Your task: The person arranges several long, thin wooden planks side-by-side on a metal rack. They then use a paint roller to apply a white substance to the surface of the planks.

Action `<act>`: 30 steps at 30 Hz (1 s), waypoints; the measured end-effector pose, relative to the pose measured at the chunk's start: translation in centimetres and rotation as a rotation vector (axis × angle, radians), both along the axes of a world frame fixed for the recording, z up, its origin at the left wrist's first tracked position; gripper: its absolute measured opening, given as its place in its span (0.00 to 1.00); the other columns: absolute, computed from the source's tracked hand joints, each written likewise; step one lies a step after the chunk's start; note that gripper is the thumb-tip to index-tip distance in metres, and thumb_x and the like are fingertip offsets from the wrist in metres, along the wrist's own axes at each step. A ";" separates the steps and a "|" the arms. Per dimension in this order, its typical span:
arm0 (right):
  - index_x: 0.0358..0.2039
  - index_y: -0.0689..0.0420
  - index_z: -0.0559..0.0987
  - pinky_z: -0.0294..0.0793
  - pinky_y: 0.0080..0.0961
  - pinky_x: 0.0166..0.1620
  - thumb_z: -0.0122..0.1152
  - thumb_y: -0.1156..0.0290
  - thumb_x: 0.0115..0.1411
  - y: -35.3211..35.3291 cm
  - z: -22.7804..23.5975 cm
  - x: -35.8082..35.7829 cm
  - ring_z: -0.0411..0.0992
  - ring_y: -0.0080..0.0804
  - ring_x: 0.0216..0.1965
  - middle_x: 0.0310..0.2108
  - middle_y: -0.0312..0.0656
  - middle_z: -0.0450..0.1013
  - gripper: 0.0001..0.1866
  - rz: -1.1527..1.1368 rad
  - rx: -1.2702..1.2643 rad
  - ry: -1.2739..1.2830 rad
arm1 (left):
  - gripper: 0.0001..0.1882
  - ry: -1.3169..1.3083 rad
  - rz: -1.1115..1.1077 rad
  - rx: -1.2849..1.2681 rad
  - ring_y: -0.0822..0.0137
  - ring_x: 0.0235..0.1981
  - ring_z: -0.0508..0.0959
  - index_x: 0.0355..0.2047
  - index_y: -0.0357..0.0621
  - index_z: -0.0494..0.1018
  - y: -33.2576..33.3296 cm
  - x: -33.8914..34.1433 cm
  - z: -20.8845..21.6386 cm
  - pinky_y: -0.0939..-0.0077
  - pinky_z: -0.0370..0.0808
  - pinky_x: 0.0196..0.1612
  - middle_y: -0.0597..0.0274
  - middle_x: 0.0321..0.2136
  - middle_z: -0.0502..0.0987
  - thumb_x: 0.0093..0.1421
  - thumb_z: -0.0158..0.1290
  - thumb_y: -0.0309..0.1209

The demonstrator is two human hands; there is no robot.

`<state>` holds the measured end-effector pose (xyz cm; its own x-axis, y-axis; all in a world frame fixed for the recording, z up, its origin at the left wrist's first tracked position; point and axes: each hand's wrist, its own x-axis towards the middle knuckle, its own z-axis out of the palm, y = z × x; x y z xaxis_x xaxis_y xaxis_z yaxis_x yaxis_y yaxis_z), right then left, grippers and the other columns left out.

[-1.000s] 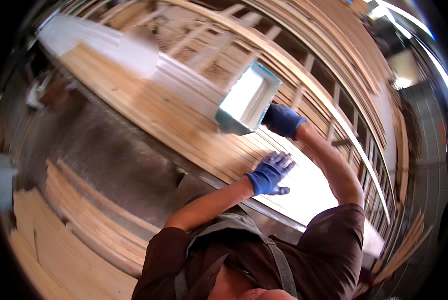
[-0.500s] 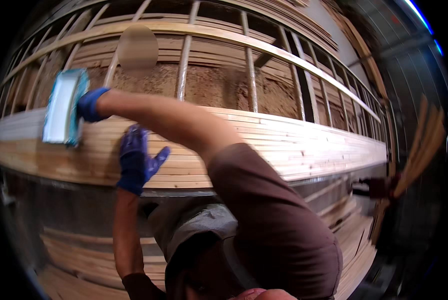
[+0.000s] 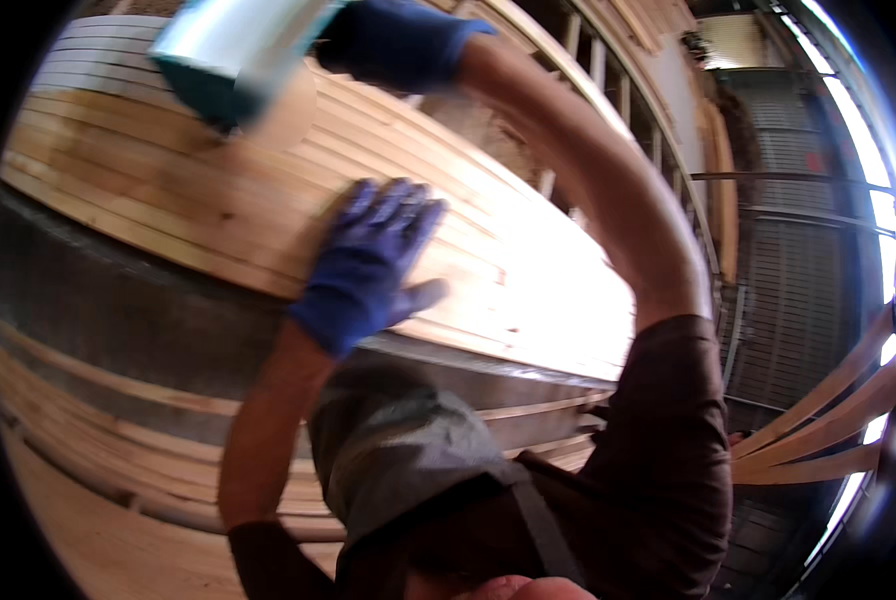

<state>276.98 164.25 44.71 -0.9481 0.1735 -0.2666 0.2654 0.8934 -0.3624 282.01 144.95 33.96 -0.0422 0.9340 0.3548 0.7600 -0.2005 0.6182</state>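
Note:
My left hand [image 3: 373, 265], in a blue-purple glove, lies flat on a row of light wooden strips [image 3: 218, 215] set side by side. Its fingers are spread and it holds nothing. At the upper left, my right hand [image 3: 398, 45] in a dark blue glove is closed at the side of a long white and teal box-shaped thing [image 3: 243, 40]. That thing is tilted above the strips and smeared by motion; its exact kind and whether it touches the wood I cannot make out. The right fingers are partly hidden behind it.
Beyond the strips runs a wooden rail frame [image 3: 573, 50]. Stacked boards [image 3: 108, 400] lie below the worktop's near edge at the left. Several thin wooden slats [image 3: 818, 430] fan out at the far right. A grey apron [image 3: 398, 440] covers my front.
The view has turned, tilting the row of strips. The right hand, still on the white and teal thing, now appears higher and farther right in view. The left hand remains flat on the wood.

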 end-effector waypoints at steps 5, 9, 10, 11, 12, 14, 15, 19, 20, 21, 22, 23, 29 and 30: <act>0.44 0.50 0.82 0.77 0.34 0.33 0.53 0.69 0.61 1.9 -2.8 4.0 0.78 0.37 0.31 0.32 0.45 0.79 0.13 0.053 0.041 0.110 | 0.47 0.069 0.151 -0.116 0.49 0.68 0.57 0.66 0.44 0.58 2.2 9.4 0.0 0.52 0.46 0.70 0.47 0.64 0.61 0.51 0.62 0.52; 0.41 0.54 0.82 0.78 0.35 0.29 0.52 0.71 0.60 2.4 -4.1 5.9 0.79 0.38 0.30 0.31 0.47 0.79 0.12 0.074 -0.054 0.116 | 0.49 0.052 0.112 -0.151 0.48 0.69 0.53 0.67 0.46 0.56 3.0 17.1 -0.1 0.51 0.44 0.71 0.46 0.66 0.58 0.50 0.60 0.57; 0.40 0.55 0.82 0.78 0.35 0.29 0.51 0.71 0.60 2.4 -3.8 5.9 0.79 0.38 0.29 0.31 0.47 0.80 0.12 0.088 -0.069 0.106 | 0.49 0.023 0.144 -0.176 0.48 0.69 0.53 0.67 0.46 0.57 4.4 18.9 0.6 0.52 0.45 0.71 0.47 0.66 0.58 0.50 0.61 0.56; 0.39 0.56 0.82 0.78 0.35 0.28 0.51 0.71 0.60 4.1 -2.4 7.7 0.79 0.39 0.29 0.31 0.47 0.80 0.12 0.056 -0.054 0.104 | 0.50 0.012 0.130 -0.174 0.48 0.69 0.54 0.67 0.46 0.57 5.8 20.4 1.0 0.52 0.45 0.71 0.47 0.66 0.57 0.49 0.62 0.55; 0.39 0.57 0.83 0.78 0.35 0.27 0.51 0.72 0.60 4.7 -1.7 8.7 0.80 0.39 0.29 0.30 0.47 0.80 0.13 0.074 -0.056 0.105 | 0.48 0.052 0.174 -0.179 0.48 0.68 0.57 0.66 0.45 0.58 6.7 21.4 0.4 0.53 0.48 0.70 0.48 0.65 0.60 0.50 0.62 0.55; 0.37 0.59 0.83 0.78 0.35 0.25 0.50 0.72 0.59 4.8 -0.5 9.1 0.80 0.40 0.28 0.30 0.48 0.80 0.13 0.123 -0.055 0.100 | 0.46 0.092 0.249 -0.135 0.48 0.67 0.59 0.66 0.45 0.60 7.9 22.4 -0.1 0.54 0.50 0.70 0.49 0.64 0.62 0.51 0.61 0.54; 0.36 0.60 0.83 0.78 0.35 0.24 0.49 0.72 0.59 3.9 -2.7 8.3 0.80 0.40 0.28 0.30 0.48 0.80 0.13 0.057 -0.077 0.079 | 0.46 0.099 0.198 -0.093 0.49 0.66 0.60 0.65 0.45 0.60 3.5 19.2 -1.6 0.54 0.52 0.69 0.50 0.63 0.63 0.52 0.61 0.54; 0.35 0.58 0.83 0.73 0.34 0.22 0.55 0.68 0.59 2.6 -4.2 8.8 0.77 0.32 0.27 0.31 0.38 0.79 0.11 0.419 0.278 0.072 | 0.40 0.137 0.295 -0.104 0.50 0.65 0.62 0.63 0.44 0.63 1.8 19.1 -2.3 0.55 0.55 0.68 0.50 0.61 0.66 0.55 0.59 0.51; 0.33 0.56 0.83 0.71 0.33 0.22 0.55 0.67 0.59 2.5 -6.0 7.9 0.76 0.30 0.27 0.30 0.36 0.79 0.10 0.653 0.569 0.000 | 0.39 0.144 0.321 -0.122 0.50 0.65 0.62 0.63 0.44 0.63 1.4 19.3 -2.5 0.55 0.55 0.68 0.50 0.61 0.66 0.56 0.58 0.50; 0.32 0.55 0.83 0.70 0.32 0.22 0.54 0.67 0.59 5.8 -5.7 9.8 0.76 0.29 0.26 0.29 0.34 0.79 0.10 0.773 0.915 -0.119 | 0.39 0.161 0.246 -0.084 0.50 0.65 0.62 0.63 0.44 0.62 2.8 19.7 -1.7 0.55 0.55 0.68 0.50 0.61 0.66 0.57 0.58 0.50; 0.29 0.51 0.83 0.64 0.30 0.23 0.51 0.67 0.59 7.9 -6.9 12.0 0.72 0.24 0.23 0.26 0.29 0.76 0.11 0.879 1.329 0.066 | 0.38 0.166 0.210 -0.077 0.50 0.65 0.62 0.63 0.44 0.62 3.8 19.7 -1.3 0.55 0.55 0.68 0.50 0.61 0.66 0.57 0.57 0.50; 0.28 0.51 0.82 0.62 0.31 0.22 0.49 0.68 0.61 7.6 -6.5 13.5 0.70 0.24 0.24 0.25 0.28 0.74 0.12 0.825 1.360 -0.070 | 0.38 0.184 0.206 -0.079 0.50 0.65 0.62 0.63 0.44 0.62 3.6 19.5 -1.3 0.55 0.55 0.68 0.49 0.61 0.66 0.58 0.57 0.50; 0.39 0.53 0.80 0.71 0.32 0.33 0.50 0.64 0.64 6.2 -4.2 20.8 0.75 0.31 0.33 0.34 0.36 0.78 0.12 0.388 0.614 -0.055 | 0.38 0.034 0.167 -0.063 0.46 0.65 0.60 0.62 0.44 0.62 5.7 28.2 -0.5 0.56 0.56 0.68 0.45 0.62 0.63 0.57 0.58 0.50; 0.42 0.53 0.80 0.74 0.32 0.37 0.51 0.64 0.65 6.0 -3.3 22.6 0.76 0.32 0.35 0.36 0.39 0.79 0.12 0.156 0.280 -0.071 | 0.39 0.059 0.099 -0.043 0.47 0.65 0.61 0.62 0.43 0.62 7.2 32.7 -0.9 0.54 0.56 0.67 0.44 0.62 0.64 0.58 0.56 0.54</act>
<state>299.63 170.26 41.37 -0.9497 0.1037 -0.2956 0.1335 0.9876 -0.0823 314.72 152.12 33.09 -0.1152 0.9405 0.3196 0.8102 -0.0972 0.5780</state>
